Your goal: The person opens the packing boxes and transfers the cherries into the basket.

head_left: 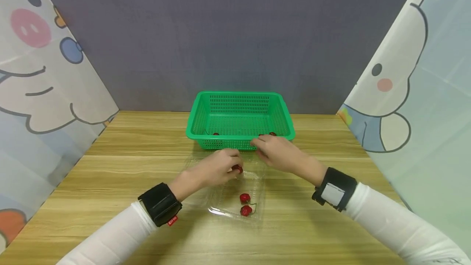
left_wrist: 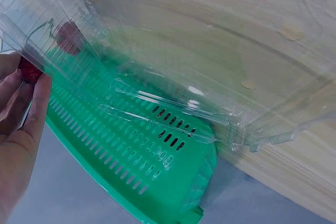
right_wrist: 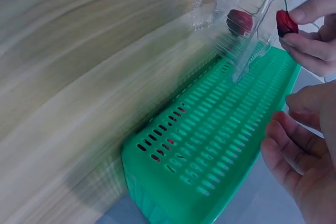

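In the head view my left hand [head_left: 217, 167] pinches a small wrinkled red pepper [head_left: 237, 168] above the clear plastic container. A thin green stem shows on this pepper [right_wrist: 286, 23] in the right wrist view, between thumb and fingers. Two more red peppers, a front one [head_left: 246, 210] and one just behind it [head_left: 244, 198], lie in the clear container [head_left: 224, 212]. My right hand [head_left: 277, 152] is at the near rim of the green basket [head_left: 239, 137]. Its loosely bent fingers [right_wrist: 281, 169] hold nothing in the right wrist view.
Several red peppers lie inside the green basket near its front wall, one [head_left: 272, 133] at the right. The clear container's open lid stretches left, partly under my left arm. A grey panel [head_left: 235, 52] stands behind the wooden table [head_left: 121, 162], with printed panels on both sides.
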`<state>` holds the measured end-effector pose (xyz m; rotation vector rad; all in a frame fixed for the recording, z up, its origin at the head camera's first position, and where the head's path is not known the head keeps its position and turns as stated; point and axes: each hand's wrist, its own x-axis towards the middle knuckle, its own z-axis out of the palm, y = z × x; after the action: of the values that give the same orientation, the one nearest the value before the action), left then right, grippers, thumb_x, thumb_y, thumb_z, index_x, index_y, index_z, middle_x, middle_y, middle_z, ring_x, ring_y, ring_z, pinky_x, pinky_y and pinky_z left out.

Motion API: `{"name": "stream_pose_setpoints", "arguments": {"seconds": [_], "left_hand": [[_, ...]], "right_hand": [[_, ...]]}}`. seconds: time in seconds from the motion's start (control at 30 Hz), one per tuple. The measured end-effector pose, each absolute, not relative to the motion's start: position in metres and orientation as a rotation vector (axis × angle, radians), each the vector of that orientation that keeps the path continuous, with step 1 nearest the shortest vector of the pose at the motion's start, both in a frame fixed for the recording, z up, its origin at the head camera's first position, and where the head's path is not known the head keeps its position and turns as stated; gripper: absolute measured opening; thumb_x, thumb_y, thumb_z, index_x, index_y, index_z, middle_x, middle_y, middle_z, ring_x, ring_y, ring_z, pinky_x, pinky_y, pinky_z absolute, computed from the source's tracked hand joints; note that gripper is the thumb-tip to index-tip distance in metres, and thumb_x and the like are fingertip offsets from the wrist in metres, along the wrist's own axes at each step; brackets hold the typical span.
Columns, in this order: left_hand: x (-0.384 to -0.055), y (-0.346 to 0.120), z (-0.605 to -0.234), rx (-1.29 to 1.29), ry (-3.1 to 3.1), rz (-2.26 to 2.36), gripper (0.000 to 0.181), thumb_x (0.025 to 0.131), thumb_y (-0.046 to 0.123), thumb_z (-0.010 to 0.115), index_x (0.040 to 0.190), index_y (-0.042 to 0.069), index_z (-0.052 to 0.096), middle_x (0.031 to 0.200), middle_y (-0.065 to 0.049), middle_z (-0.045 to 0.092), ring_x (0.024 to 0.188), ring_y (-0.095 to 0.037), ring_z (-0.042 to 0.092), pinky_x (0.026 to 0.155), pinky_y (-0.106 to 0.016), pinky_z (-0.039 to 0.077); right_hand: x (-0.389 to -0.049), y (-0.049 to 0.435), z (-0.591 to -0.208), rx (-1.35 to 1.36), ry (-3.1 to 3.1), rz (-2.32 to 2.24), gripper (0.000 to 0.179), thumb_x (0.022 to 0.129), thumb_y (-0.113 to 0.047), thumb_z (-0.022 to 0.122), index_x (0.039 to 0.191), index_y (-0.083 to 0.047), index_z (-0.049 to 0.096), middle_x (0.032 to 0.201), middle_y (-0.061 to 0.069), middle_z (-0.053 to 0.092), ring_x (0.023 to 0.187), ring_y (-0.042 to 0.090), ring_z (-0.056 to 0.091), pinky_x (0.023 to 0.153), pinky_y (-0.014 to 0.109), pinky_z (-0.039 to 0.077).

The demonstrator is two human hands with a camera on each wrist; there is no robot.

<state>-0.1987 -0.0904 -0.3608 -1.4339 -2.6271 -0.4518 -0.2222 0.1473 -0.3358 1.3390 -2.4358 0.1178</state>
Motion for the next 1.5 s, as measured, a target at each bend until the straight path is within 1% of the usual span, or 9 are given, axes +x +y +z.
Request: {"name": "stream_pose_setpoints", "arguments": {"seconds": [0.2,0.4,0.5,0.73,0.97,1.17,1.37,1.5], "left_hand": [[-0.201,-0.093,-0.361,-1.436,-2.595,-0.466,0.007,0.091,0.009,0.070,0.096,0.014,0.072,0.097,0.005,0.057,0.085,-0.007,0.058,0.070,-0.011,0.044],[-0.202,-0.098,-0.356,-1.423,-2.521,-0.535,0.008,0.090,0.006,0.071,0.096,0.011,0.072,0.095,0.005,0.058,0.084,-0.008,0.059,0.073,-0.013,0.044],[-0.202,-0.101,-0.355,-1.429,-2.487,-0.561,0.009,0.089,0.005,0.072,0.094,0.011,0.072,0.094,0.004,0.058,0.084,-0.009,0.059,0.073,-0.014,0.044],[-0.203,-0.105,-0.355,-1.436,-2.439,-0.585,0.010,0.089,0.004,0.071,0.097,0.010,0.071,0.094,0.004,0.058,0.085,-0.008,0.059,0.075,-0.013,0.044],[-0.206,-0.108,-0.352,-1.438,-2.379,-0.585,0.008,0.089,0.005,0.071,0.097,0.009,0.071,0.095,0.003,0.059,0.086,-0.009,0.059,0.075,-0.013,0.044],[-0.206,-0.108,-0.347,-1.434,-2.346,-0.603,0.008,0.088,0.004,0.072,0.095,0.008,0.071,0.094,0.002,0.059,0.086,-0.009,0.059,0.074,-0.013,0.044],[-0.206,-0.108,-0.343,-1.433,-2.313,-0.618,0.008,0.088,0.003,0.071,0.095,0.006,0.071,0.094,0.001,0.061,0.086,-0.009,0.060,0.075,-0.012,0.045],[-0.208,-0.108,-0.340,-1.430,-2.283,-0.617,0.008,0.088,0.002,0.072,0.095,0.006,0.071,0.095,0.001,0.061,0.085,-0.010,0.061,0.074,-0.012,0.045]], "right_hand": [[-0.222,0.146,-0.342,1.423,-2.427,0.121,0.006,0.090,-0.007,0.069,0.095,-0.009,0.066,0.083,-0.003,0.057,0.071,0.011,0.055,0.060,0.019,0.044],[-0.219,0.143,-0.347,1.516,-2.408,0.132,0.009,0.090,-0.006,0.069,0.086,-0.012,0.064,0.078,-0.005,0.055,0.070,0.010,0.055,0.065,0.019,0.045],[-0.217,0.142,-0.347,1.555,-2.389,0.140,0.008,0.091,-0.006,0.069,0.086,-0.012,0.065,0.078,-0.005,0.055,0.070,0.010,0.055,0.067,0.019,0.045],[-0.211,0.138,-0.349,1.575,-2.425,0.128,0.007,0.089,-0.006,0.070,0.088,-0.011,0.066,0.081,-0.004,0.056,0.073,0.011,0.058,0.068,0.018,0.046],[-0.207,0.132,-0.354,1.584,-2.498,0.097,0.006,0.089,-0.007,0.068,0.092,-0.013,0.068,0.088,-0.006,0.060,0.079,0.009,0.061,0.072,0.018,0.047],[-0.205,0.128,-0.354,1.615,-2.537,0.087,0.004,0.091,-0.010,0.068,0.094,-0.013,0.070,0.088,-0.005,0.060,0.079,0.008,0.061,0.070,0.018,0.048],[-0.202,0.123,-0.355,1.675,-2.608,0.088,0.006,0.094,-0.014,0.066,0.099,-0.013,0.071,0.091,-0.007,0.062,0.081,0.005,0.061,0.070,0.015,0.047],[-0.200,0.120,-0.354,1.692,-2.609,0.065,0.006,0.095,-0.015,0.065,0.097,-0.015,0.071,0.089,-0.008,0.061,0.078,0.004,0.059,0.068,0.014,0.046]]}}
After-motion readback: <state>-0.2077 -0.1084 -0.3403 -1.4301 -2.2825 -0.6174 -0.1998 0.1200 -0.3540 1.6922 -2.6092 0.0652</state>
